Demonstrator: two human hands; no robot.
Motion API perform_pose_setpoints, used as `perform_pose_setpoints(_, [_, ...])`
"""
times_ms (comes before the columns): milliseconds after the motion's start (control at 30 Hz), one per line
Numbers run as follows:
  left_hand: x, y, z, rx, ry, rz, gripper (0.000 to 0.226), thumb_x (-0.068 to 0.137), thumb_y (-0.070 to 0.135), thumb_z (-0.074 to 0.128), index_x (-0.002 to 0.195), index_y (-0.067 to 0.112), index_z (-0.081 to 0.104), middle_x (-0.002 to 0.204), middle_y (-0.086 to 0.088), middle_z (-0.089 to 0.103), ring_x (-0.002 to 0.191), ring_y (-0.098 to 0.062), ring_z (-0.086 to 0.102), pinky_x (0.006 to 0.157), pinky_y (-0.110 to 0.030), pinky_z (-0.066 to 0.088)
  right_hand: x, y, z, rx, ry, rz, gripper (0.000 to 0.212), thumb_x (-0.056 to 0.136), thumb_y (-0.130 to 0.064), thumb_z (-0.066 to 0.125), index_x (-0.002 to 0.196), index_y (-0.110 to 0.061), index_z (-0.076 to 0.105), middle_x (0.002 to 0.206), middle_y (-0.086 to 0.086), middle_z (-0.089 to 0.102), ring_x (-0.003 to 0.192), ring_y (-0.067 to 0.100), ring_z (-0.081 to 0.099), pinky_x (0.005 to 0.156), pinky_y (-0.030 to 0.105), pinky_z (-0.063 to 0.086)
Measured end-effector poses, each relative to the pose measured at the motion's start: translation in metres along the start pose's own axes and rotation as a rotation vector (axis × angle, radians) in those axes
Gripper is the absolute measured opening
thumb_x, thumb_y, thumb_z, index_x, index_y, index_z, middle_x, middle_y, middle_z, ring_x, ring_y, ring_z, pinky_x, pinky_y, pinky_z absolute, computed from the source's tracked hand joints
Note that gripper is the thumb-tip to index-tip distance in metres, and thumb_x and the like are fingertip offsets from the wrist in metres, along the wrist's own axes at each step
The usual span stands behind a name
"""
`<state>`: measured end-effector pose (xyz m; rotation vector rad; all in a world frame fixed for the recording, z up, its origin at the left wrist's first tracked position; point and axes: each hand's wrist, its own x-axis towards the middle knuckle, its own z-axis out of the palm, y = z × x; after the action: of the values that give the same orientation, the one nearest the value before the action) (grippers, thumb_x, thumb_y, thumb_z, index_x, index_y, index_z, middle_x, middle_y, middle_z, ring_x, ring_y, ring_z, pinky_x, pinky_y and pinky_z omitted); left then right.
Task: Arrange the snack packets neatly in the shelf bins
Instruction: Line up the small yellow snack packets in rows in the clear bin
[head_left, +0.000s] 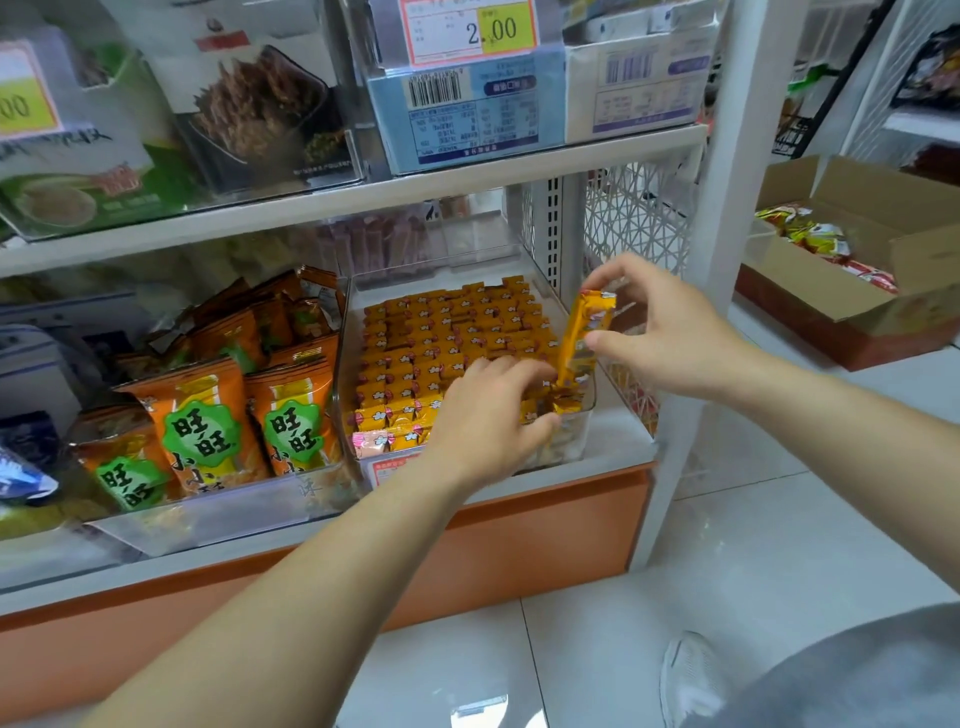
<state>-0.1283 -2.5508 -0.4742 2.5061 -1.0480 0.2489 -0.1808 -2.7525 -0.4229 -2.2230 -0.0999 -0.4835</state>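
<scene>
My left hand (488, 415) covers front packets (400, 415) and part of the tag (392, 467) below it; whether it grips them I can't tell. Print on the packet (584, 332) in my right hand (670, 332) is blurred.

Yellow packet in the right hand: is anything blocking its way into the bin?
Nothing visible does. The packet, pinched by the right hand, dips its lower end into the bin's front right corner, beside the left hand.

Left hand (483, 415) low, right hand (660, 332) higher
</scene>
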Motion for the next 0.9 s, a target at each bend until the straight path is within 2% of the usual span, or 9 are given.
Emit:
perform_pose_setpoints(100, [0.001,-0.005,0.001,0.124,-0.013,0.053,0.042,0.088,0.05,0.056,0.128,0.039,0.061,0.125,0.007,0.059,0.113,-0.021,0.045,0.089,-0.039,0.043,-0.006,-0.001,0.001,-0.121,-0.033,-0.051,0.04,0.082,-0.016,0.078,0.103,-0.038,0.053,0.089,-0.014,0.069,0.081,-0.002,0.066,0.069,0.016,0.052])
perform_pose_setpoints(200, [-0.003,-0.011,0.0,0.261,-0.019,0.156,0.041,0.088,0.054,0.053,0.125,0.041,0.064,0.124,0.009,0.057,0.112,-0.022,0.042,0.084,-0.036,0.037,-0.009,-0.003,0.002,-0.223,-0.077,-0.082,0.039,0.082,-0.019,0.079,0.107,-0.036,0.054,0.089,-0.011,0.07,0.079,0.001,0.066,0.073,0.026,0.056])
perform_pose_setpoints(400, [-0.005,-0.011,-0.01,0.41,0.018,0.165,0.04,0.085,0.057,0.044,0.105,0.035,0.071,0.13,0.001,0.056,0.114,-0.027,0.045,0.084,-0.041,0.047,-0.007,-0.01,0.002,-0.391,-0.175,-0.154,0.041,0.082,-0.019,0.079,0.106,-0.039,0.052,0.091,-0.015,0.064,0.083,0.01,0.064,0.075,0.039,0.055])
perform_pose_setpoints(467, [-0.006,-0.013,-0.009,0.404,-0.011,0.158,0.038,0.086,0.056,0.046,0.109,0.035,0.067,0.131,0.001,0.055,0.115,-0.026,0.044,0.086,-0.041,0.047,-0.008,-0.009,0.006,-0.488,-0.192,-0.158,0.041,0.082,-0.022,0.079,0.105,-0.041,0.051,0.092,-0.012,0.064,0.085,0.012,0.062,0.073,0.041,0.055])
perform_pose_setpoints(567, [-0.008,-0.013,-0.005,0.307,-0.022,0.104,0.033,0.088,0.054,0.05,0.111,0.035,0.065,0.128,0.004,0.056,0.112,-0.022,0.045,0.086,-0.038,0.048,-0.012,-0.003,0.014,-0.626,-0.194,-0.199,0.037,0.081,-0.024,0.077,0.103,-0.038,0.052,0.097,-0.017,0.058,0.092,0.013,0.057,0.07,0.037,0.051])
perform_pose_setpoints(700, [-0.007,-0.016,-0.002,0.206,-0.008,0.055,0.035,0.089,0.05,0.058,0.121,0.038,0.063,0.126,0.005,0.055,0.11,-0.019,0.046,0.082,-0.038,0.051,-0.014,0.007,0.019,-0.608,-0.22,-0.162,0.042,0.078,-0.022,0.08,0.093,-0.039,0.045,0.089,-0.019,0.049,0.083,0.011,0.05,0.063,0.032,0.039])
perform_pose_setpoints(833, [-0.008,-0.018,0.004,0.221,-0.021,0.078,0.041,0.087,0.051,0.061,0.126,0.04,0.061,0.125,0.005,0.054,0.108,-0.019,0.043,0.082,-0.035,0.047,-0.015,0.009,0.024,-0.645,-0.227,-0.192,0.051,0.075,-0.016,0.081,0.09,-0.041,0.038,0.095,-0.017,0.053,0.087,0.016,0.054,0.067,0.038,0.048])
perform_pose_setpoints(900, [-0.008,-0.018,0.006,0.225,-0.012,0.075,0.039,0.087,0.049,0.062,0.125,0.04,0.061,0.124,0.005,0.054,0.107,-0.019,0.043,0.082,-0.034,0.045,-0.013,0.009,0.024,-0.691,-0.231,-0.199,0.053,0.074,-0.021,0.083,0.09,-0.043,0.037,0.096,-0.018,0.052,0.09,0.018,0.057,0.065,0.035,0.045])
